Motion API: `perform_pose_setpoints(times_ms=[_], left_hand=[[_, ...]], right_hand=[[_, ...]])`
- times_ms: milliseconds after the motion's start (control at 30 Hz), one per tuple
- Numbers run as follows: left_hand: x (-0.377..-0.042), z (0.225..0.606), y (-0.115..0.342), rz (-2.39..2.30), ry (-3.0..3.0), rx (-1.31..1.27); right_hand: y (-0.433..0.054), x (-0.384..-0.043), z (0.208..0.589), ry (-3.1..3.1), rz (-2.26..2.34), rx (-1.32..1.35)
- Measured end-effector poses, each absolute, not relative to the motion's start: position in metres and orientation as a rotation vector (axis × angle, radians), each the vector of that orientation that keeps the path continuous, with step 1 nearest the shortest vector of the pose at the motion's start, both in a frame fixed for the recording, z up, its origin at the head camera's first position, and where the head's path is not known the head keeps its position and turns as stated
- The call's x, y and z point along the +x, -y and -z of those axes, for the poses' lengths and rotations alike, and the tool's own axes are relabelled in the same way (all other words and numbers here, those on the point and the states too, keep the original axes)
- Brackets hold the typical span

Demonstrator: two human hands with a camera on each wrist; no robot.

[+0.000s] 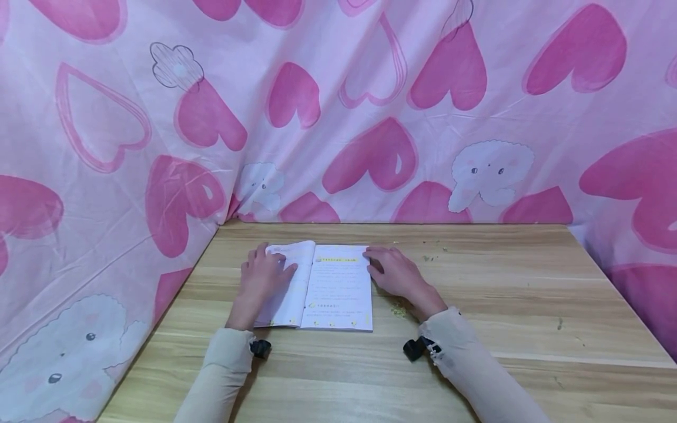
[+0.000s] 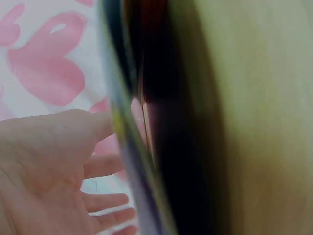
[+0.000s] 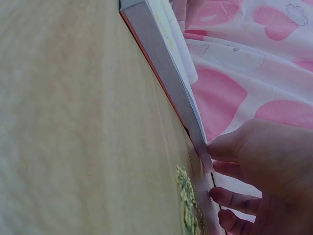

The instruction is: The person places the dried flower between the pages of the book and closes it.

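An open book (image 1: 338, 285) with white pages, yellow headings and small yellow marks along the bottom lies on the table. My left hand (image 1: 262, 276) rests on its left page, fingers extended and thumb apart. The left wrist view shows the left hand (image 2: 54, 171) beyond the blurred book edge (image 2: 142, 181), its fingertips partly hidden. At the upper right edge of the book is my right hand (image 1: 396, 273), fingers slightly bent. In the right wrist view, the right thumb and fingertips touch the thick page block (image 3: 168, 68) near its far corner; the right hand (image 3: 274, 166) shows no clear pinch.
Yellow-green crumbs (image 1: 399, 309) lie on the wooden table (image 1: 502, 294) beside the right hand, with a few more bits farther back. A pink heart-patterned cloth (image 1: 338, 106) hangs behind the table and along its left side.
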State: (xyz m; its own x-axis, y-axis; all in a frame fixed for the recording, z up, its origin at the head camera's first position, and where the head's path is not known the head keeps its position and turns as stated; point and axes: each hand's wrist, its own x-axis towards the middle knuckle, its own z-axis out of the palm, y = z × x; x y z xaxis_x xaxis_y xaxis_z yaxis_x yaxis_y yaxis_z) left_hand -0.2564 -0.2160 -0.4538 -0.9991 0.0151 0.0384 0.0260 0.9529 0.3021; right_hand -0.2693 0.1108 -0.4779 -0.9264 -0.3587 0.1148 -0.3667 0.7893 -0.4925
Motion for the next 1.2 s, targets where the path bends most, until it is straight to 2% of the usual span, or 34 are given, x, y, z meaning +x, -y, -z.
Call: perform_pose_setpoints(times_ms=[167, 267, 533, 833, 1200], left_hand=[[-0.258, 0.458, 0.209, 0.476, 2.951, -0.295], [-0.256, 0.457, 0.206, 0.512, 2.945, -0.353], [-0.253, 0.456, 0.202, 0.550, 3.035, -0.280], [-0.253, 0.460, 0.205, 0.540, 3.042, -0.243], [-0.252, 0.459, 0.199, 0.514, 3.069, -0.188]], right_hand=[[-0.110, -0.270, 0.478, 2.969, -0.830, 0.592], [-0.109, -0.271, 0.478, 2.968, -0.845, 0.593], [-0.111, -0.276, 0.481, 2.924, -0.967, 0.626], [-0.128, -0.277, 0.479, 2.858, -1.142, 0.504], [-0.165, -0.267, 0.475, 2.825, -1.046, 0.436]])
